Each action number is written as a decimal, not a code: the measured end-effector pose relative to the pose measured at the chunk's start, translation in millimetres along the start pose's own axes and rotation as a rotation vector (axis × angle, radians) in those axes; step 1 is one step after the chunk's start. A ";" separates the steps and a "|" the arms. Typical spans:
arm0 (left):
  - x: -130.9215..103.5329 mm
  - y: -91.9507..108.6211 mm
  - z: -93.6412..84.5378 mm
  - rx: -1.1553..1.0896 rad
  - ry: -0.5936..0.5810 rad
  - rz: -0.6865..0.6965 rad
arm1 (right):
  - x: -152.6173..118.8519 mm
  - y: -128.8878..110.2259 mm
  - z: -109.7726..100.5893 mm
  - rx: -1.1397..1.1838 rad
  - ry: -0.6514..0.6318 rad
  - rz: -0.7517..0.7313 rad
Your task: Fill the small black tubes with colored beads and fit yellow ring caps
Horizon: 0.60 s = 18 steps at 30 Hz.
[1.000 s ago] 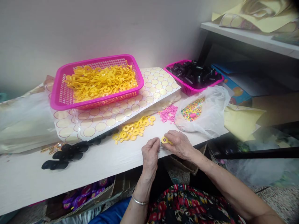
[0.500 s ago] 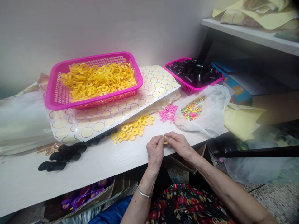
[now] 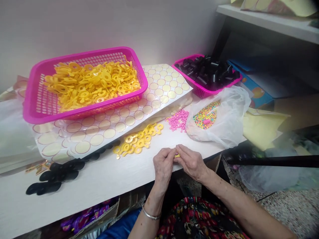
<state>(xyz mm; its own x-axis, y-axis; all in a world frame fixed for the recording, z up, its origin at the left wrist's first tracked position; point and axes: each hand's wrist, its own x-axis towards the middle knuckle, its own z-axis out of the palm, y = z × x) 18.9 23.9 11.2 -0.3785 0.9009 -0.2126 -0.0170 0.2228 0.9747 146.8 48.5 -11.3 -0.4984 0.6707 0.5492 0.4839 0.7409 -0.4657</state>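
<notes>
Near the front edge of the table, my left hand (image 3: 164,163) and my right hand (image 3: 191,162) meet, fingers pinched together. Between the fingertips shows a small yellow plastic ring piece (image 3: 177,155) with a darker pinkish spot on it; most of it is hidden by the fingers. Loose yellow ring pieces (image 3: 138,141) with short tabs lie in a pile to the left of my hands. Small pink beads (image 3: 177,120) are heaped behind them. Behind my right hand, a white plastic bag (image 3: 228,116) lies open around many-coloured little balls (image 3: 207,115).
A large pink basket (image 3: 82,114) of yellow pieces rests on sheets of round stickers (image 3: 117,127). A smaller pink basket (image 3: 199,91) holds black cylinders. Black parts (image 3: 58,174) lie at left; a shelf (image 3: 269,23) overhangs the right. Below sits a box of purple items (image 3: 87,215).
The view has shifted slightly, so the large basket appears further left. My hands stay together, and more of the yellow piece shows between the fingertips, with its pinkish spot visible.
</notes>
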 end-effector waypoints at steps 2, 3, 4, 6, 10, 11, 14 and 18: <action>-1.1 -3.9 2.0 -0.022 0.015 -0.007 | 0.5 -1.7 -1.3 0.009 -0.005 0.034; -1.7 -5.5 3.4 -0.040 0.027 -0.016 | 1.0 -2.5 -1.8 0.021 0.002 0.061; -2.1 -6.6 5.0 -0.068 0.038 -0.031 | 1.6 -3.2 -1.9 0.039 0.013 0.091; -2.1 -6.7 8.4 -0.150 0.047 -0.088 | 2.3 -3.7 -1.1 0.084 0.030 0.141; 0.8 -1.8 12.6 -0.274 0.022 -0.212 | 1.4 -4.2 2.7 0.115 0.023 0.178; 1.6 -1.1 12.4 -0.282 0.013 -0.226 | 1.2 -5.0 3.5 0.102 0.017 0.183; 3.4 -1.6 9.2 -0.285 -0.018 -0.237 | 2.9 -8.0 3.2 0.060 -0.001 0.198; 2.3 -5.0 -0.3 -0.241 -0.120 -0.169 | 7.4 -7.2 -8.0 0.149 -0.099 0.237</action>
<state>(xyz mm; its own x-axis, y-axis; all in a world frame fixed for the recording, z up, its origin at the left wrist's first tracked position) 17.9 24.8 5.9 -0.2397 0.8996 -0.3651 -0.2943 0.2911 0.9103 145.4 47.9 1.6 -0.4557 0.8201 0.3461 0.4878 0.5553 -0.6736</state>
